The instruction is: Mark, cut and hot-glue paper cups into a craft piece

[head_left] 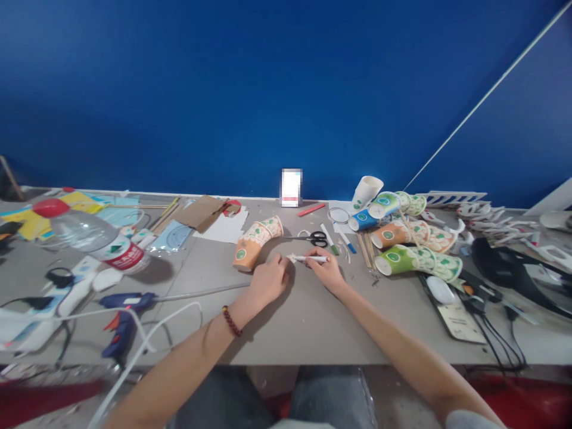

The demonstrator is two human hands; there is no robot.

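My right hand (325, 271) is closed round a white marker pen (315, 259) with a reddish end, held nearly level and pointing left. The pen's tip meets a small pale piece (291, 258), perhaps cut paper, too small to make out fully. My left hand (269, 279), with a dark red bead bracelet on the wrist, has its fingers curled and pinched at the left edge of that piece. Just behind my left hand lies an orange-and-white bent form of joined paper cups (257, 241). Beyond the pen are black-handled scissors (318, 239).
At left are a water bottle (102, 238), a blue glue gun (125, 322) with trailing cables, and a power strip (78, 289). At right lie several joined paper cups (417, 262), wooden sticks (369, 250) and a phone (458, 319). A bright screen (291, 187) stands against the blue wall.
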